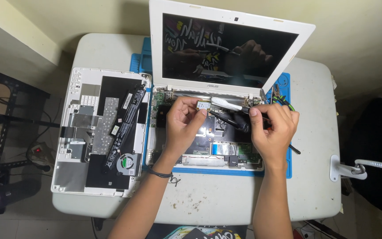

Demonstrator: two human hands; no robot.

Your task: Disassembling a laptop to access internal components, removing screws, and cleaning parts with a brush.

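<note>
Left hand (pixel 183 126): my fingers (pixel 194 108) pinch a small wireless card (pixel 204 105) by its left edge, above the opened laptop base (pixel 208 146).
Right hand (pixel 274 126): my fingers are closed around black tweezers (pixel 226 118), whose tip points left to just below the card.
Card position: between my two hands, near the hinge below the dark screen (pixel 226 48).
Left of base: removed white bottom cover (pixel 100 132) with fan (pixel 128 163), on the counter (pixel 315 132).
</note>
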